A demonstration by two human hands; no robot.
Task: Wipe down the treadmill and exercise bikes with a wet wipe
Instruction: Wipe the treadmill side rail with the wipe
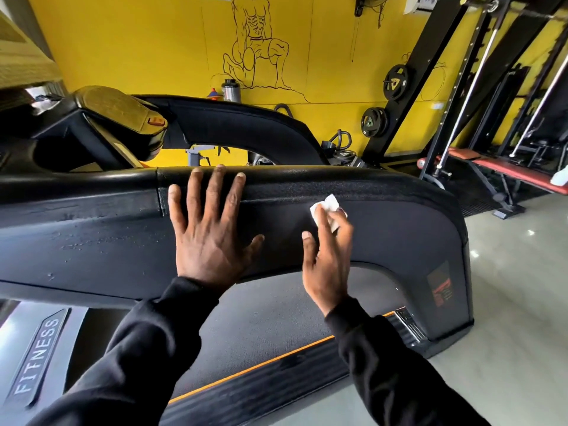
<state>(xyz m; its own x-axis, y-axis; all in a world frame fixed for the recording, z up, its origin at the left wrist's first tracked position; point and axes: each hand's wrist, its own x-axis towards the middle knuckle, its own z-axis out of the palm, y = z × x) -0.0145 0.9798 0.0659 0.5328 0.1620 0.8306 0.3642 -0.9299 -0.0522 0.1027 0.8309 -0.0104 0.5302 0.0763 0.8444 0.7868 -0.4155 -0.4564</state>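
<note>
Red bench (504,172) beyond treadmill (399,229)

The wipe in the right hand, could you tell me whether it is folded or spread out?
Folded: the wipe shows as a small wad under the right hand.

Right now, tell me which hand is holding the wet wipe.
The right hand pinches the white wet wipe against the treadmill side rail; the left hand lies flat, fingers spread, holding nothing.

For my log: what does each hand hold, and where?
Right hand holds the wet wipe under its fingers, against the treadmill side panel. Left hand holds nothing.
</note>
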